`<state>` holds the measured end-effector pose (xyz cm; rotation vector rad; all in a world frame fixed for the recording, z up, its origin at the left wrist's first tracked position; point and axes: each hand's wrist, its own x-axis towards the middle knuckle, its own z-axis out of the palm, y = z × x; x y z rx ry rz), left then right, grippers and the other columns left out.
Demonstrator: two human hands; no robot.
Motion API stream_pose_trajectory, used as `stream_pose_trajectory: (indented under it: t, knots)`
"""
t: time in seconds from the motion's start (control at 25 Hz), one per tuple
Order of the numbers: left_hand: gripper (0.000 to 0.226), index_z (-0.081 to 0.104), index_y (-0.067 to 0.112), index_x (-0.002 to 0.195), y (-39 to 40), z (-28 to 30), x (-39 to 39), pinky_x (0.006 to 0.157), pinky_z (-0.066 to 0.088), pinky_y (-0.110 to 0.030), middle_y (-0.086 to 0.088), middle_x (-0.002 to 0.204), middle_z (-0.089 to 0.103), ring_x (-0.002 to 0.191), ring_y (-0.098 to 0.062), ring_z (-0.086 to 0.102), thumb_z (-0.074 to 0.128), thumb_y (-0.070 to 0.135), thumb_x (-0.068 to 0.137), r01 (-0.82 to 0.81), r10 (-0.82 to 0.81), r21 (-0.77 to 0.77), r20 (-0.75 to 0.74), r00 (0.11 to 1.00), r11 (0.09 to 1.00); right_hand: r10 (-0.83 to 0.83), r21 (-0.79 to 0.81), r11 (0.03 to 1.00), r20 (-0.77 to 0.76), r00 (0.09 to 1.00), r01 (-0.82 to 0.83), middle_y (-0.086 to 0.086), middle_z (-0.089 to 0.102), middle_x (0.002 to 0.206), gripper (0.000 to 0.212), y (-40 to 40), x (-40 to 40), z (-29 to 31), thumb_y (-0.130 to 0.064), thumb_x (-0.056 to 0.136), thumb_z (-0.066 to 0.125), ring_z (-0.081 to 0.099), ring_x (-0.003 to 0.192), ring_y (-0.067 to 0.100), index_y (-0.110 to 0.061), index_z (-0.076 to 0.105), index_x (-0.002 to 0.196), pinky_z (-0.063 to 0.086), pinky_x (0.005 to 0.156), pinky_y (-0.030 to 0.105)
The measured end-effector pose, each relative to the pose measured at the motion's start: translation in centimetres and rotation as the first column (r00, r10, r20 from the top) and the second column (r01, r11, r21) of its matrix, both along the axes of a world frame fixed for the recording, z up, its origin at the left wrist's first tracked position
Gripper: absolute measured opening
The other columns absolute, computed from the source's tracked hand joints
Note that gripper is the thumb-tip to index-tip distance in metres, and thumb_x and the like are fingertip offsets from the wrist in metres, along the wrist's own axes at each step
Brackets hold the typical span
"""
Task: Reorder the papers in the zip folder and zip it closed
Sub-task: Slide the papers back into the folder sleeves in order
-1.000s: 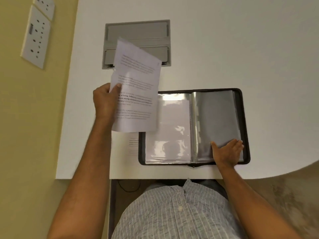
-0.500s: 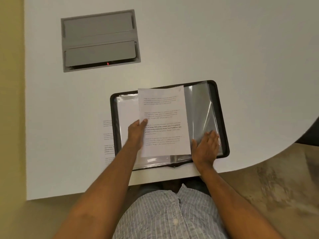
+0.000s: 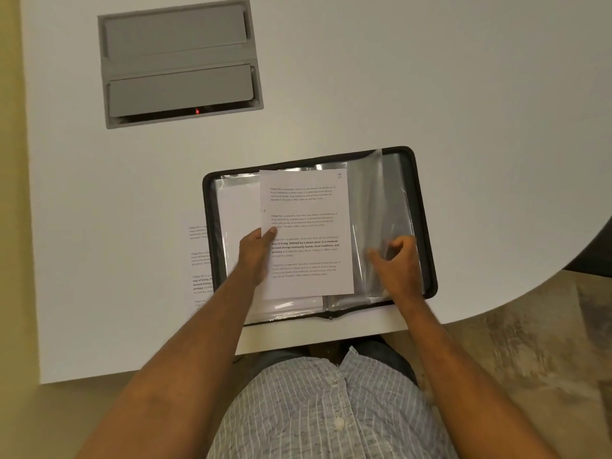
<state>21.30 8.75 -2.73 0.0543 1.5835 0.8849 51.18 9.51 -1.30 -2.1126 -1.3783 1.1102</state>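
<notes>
A black zip folder (image 3: 425,233) lies open on the white table, its clear plastic sleeves spread on both sides. My left hand (image 3: 256,251) pinches the left edge of a printed sheet (image 3: 308,226) marked "7" and holds it over the folder's middle. My right hand (image 3: 395,263) grips a clear sleeve (image 3: 374,207) on the right side and lifts its edge up. More printed papers (image 3: 200,256) lie on the table, partly hidden under the folder's left edge.
A grey cable hatch (image 3: 178,61) with a small red light is set into the white table (image 3: 430,77) at the back left. The table's near edge runs just below the folder, and its right side curves away over a mottled floor (image 3: 530,359).
My left hand brought the sheet from the upper left down over the folder. My right hand went from pressing flat on the right-hand sleeves to gripping and lifting one.
</notes>
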Motion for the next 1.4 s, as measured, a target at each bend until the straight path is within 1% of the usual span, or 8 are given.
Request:
stream_pose_trajectory:
  t: [0.12,0.24,0.4,0.6,0.72,1.04,1.2,1.4]
  knots:
    - [0.018,0.071,0.008,0.115,-0.2,0.0,0.1,0.088,0.061,-0.045,-0.009,0.109,0.077,0.098,-0.027,0.075,0.062,0.017,0.102,0.012,-0.012,-0.004,-0.010,1.000,1.000,-0.086,-0.032,0.996,-0.052,0.995,0.084,0.000,0.058,0.095,0.055,1.8,0.8,1.0,-0.043,0.082,0.084,0.059,0.081,0.014,-0.024,0.045,0.116,0.053,0.069,0.027]
    - [0.019,0.070,0.010,0.116,-0.2,0.5,0.3,0.079,0.063,-0.038,-0.007,0.107,0.078,0.095,-0.025,0.076,0.061,0.018,0.103,0.035,-0.035,0.006,-0.034,0.999,0.999,-0.082,-0.010,0.997,0.050,0.995,0.083,-0.003,0.064,0.084,0.022,3.1,1.7,1.1,-0.036,0.094,0.073,0.062,0.078,0.016,-0.019,0.060,0.093,0.057,0.074,0.033]
    - [0.019,0.069,0.012,0.119,0.0,0.6,0.6,0.085,0.062,-0.044,-0.006,0.108,0.078,0.096,-0.026,0.076,0.058,0.018,0.104,0.028,-0.027,0.037,-0.023,0.999,0.999,-0.067,-0.047,0.996,0.083,0.994,0.071,-0.001,0.068,0.084,0.025,3.5,2.5,0.7,-0.036,0.100,0.066,0.063,0.077,0.012,-0.013,0.068,0.088,0.058,0.076,0.030]
    - [0.018,0.069,0.013,0.118,0.7,0.9,1.3,0.087,0.061,-0.047,-0.007,0.108,0.078,0.097,-0.027,0.076,0.059,0.019,0.103,-0.015,0.014,0.061,0.018,1.000,0.998,-0.015,-0.022,1.000,0.080,0.997,0.017,0.002,0.067,0.085,0.029,3.6,3.3,1.0,-0.025,0.104,0.060,0.060,0.077,0.017,-0.006,0.073,0.086,0.045,0.065,0.006]
    - [0.019,0.068,0.012,0.118,1.5,1.1,2.1,0.087,0.061,-0.047,-0.010,0.111,0.077,0.100,-0.029,0.075,0.061,0.018,0.102,-0.053,0.048,0.086,0.060,0.997,0.995,0.029,-0.004,1.000,0.111,0.993,-0.029,0.008,0.065,0.101,0.022,4.0,3.8,1.2,-0.017,0.105,0.058,0.063,0.092,0.022,-0.004,0.075,0.108,0.053,0.082,0.023]
    - [0.032,0.064,0.006,0.130,4.1,1.7,5.8,0.088,0.061,-0.046,-0.014,0.120,0.074,0.109,-0.032,0.072,0.062,0.019,0.101,-0.044,0.024,0.134,0.147,0.989,0.990,0.009,-0.198,0.978,-0.254,0.967,-0.061,-0.005,0.059,0.123,0.052,6.7,5.5,2.6,-0.001,0.093,0.067,0.061,0.104,0.007,-0.024,0.044,0.134,0.051,0.070,0.015]
    - [0.024,0.068,0.010,0.122,5.9,1.8,8.0,0.078,0.063,-0.041,-0.013,0.115,0.075,0.099,-0.029,0.075,0.062,0.019,0.101,-0.018,0.004,0.116,0.121,0.993,0.993,-0.068,-0.322,0.941,-0.476,0.877,-0.101,-0.002,0.075,0.112,0.020,10.7,5.4,3.3,-0.028,0.106,0.052,0.067,0.114,0.025,-0.026,0.070,0.115,0.058,0.080,0.028]
    - [0.025,0.067,0.010,0.125,7.9,1.6,9.8,0.078,0.062,-0.040,-0.013,0.116,0.075,0.100,-0.029,0.075,0.061,0.019,0.102,0.032,-0.043,0.107,0.096,0.994,0.994,-0.084,-0.429,0.874,-0.598,0.797,-0.230,-0.003,0.077,0.115,0.055,16.1,5.4,2.8,-0.080,0.083,0.048,0.072,0.107,0.020,-0.042,0.070,0.116,0.057,0.088,0.039]
